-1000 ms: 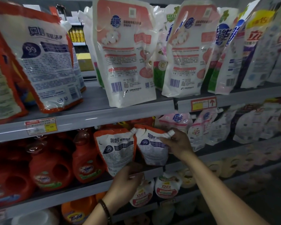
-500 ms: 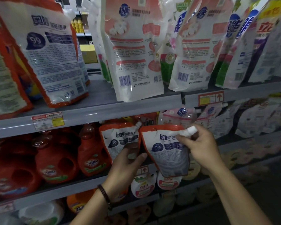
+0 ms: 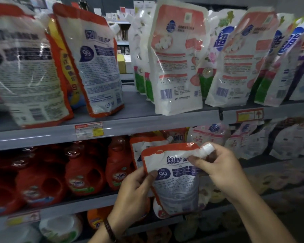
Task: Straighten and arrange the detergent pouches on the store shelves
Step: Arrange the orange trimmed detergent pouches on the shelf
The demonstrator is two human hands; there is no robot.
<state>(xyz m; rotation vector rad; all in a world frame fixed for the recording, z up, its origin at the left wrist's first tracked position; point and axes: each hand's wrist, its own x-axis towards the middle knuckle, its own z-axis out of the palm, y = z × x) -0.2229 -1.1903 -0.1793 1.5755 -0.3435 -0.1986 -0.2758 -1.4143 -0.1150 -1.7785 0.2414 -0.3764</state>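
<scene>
One small orange-edged pouch [image 3: 175, 183] is held spout-up in the air, in front of the middle shelf [image 3: 88, 204]. The left hand [image 3: 133, 193] pinches its left edge with the thumb on the front, and the right hand [image 3: 221, 169] pinches the top right corner just under the white spout cap [image 3: 206, 149]. A matching pouch [image 3: 140, 148] stands behind it on that shelf, beside red OMO bottles [image 3: 84, 174]; large pouches [image 3: 177, 64] lean on the upper shelf [image 3: 147, 125].

Small white plastic pouch with orange-red border, blue "99" badge and white corner cap [image 3: 175, 181]: off the shelf, near upright, printed panel facing out. Left hand [image 3: 135, 192] grips its left edge; right hand [image 3: 221, 169] pinches it below the cap. Matching pouch [image 3: 144, 146] stands directly behind on the middle shelf [image 3: 77, 206].
</scene>
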